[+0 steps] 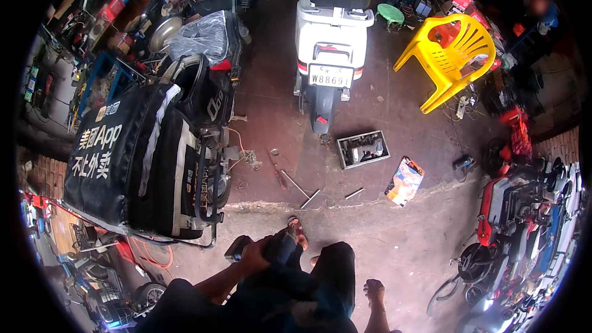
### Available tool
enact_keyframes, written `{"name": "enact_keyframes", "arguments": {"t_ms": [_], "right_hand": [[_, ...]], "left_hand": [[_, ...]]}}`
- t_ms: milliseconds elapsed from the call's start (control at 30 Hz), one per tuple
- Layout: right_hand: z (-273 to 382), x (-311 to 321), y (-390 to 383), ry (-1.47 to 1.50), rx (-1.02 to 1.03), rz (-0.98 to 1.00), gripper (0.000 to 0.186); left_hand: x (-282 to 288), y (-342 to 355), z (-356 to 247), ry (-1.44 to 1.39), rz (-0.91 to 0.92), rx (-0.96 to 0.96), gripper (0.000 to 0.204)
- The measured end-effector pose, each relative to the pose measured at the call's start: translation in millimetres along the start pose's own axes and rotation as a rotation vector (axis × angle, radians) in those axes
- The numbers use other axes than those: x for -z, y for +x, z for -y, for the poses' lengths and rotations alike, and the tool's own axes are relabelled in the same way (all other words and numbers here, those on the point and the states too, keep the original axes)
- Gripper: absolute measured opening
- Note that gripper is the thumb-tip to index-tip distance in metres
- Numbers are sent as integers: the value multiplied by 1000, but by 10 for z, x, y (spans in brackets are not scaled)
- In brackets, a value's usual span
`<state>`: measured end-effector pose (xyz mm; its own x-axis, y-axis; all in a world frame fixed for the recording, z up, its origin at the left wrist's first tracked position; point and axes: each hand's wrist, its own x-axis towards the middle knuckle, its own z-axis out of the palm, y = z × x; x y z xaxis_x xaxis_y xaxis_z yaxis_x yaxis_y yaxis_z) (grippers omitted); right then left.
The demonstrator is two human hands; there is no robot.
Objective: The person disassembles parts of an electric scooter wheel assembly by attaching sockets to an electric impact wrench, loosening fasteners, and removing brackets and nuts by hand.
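Note:
My left hand (pixel 254 258) is low in the head view, beside my dark-clothed leg. It is closed against a dark boxy thing (pixel 237 249), whose kind I cannot make out; most of its fingers are hidden. Off to the right, above the concrete, hangs my right hand (pixel 374 290), fingers curled in, with nothing visible in it. Ahead on the floor lie a T-handled tool (pixel 311 198), a red-handled screwdriver (pixel 281 179), a short metal rod (pixel 354 193) and a colourful printed packet (pixel 404 181). A shallow metal tray (pixel 340 155) contains metal parts.
A white scooter (pixel 333 28) stands ahead with its rear toward me. On the left is a scooter carrying a large black delivery box (pixel 105 148). A yellow plastic chair (pixel 453 55) stands at the right, beyond a red scooter (pixel 490 206). Cables (pixel 246 159) lie on the floor.

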<state>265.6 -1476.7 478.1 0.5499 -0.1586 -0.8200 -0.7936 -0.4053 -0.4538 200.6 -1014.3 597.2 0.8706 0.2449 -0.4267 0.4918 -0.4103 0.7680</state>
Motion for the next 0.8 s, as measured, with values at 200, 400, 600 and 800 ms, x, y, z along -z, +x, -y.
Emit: {"name": "enact_keyframes", "arguments": {"t_ms": [200,400,600,800], "right_hand": [[1153,255,354,-58,81,4,7],[1681,458,1395,-219,15,208,11],[2979,448,2052,-273,230,272,11],[4081,387,2196,-255,500,327,9]], "left_hand": [[-470,22,595,219,-103,-29,64],[-417,-32,-459,39,-110,283,57],[-636,21,-991,-20,-189,505,53],[-1137,330,-500,84,-382,282,51]]}}
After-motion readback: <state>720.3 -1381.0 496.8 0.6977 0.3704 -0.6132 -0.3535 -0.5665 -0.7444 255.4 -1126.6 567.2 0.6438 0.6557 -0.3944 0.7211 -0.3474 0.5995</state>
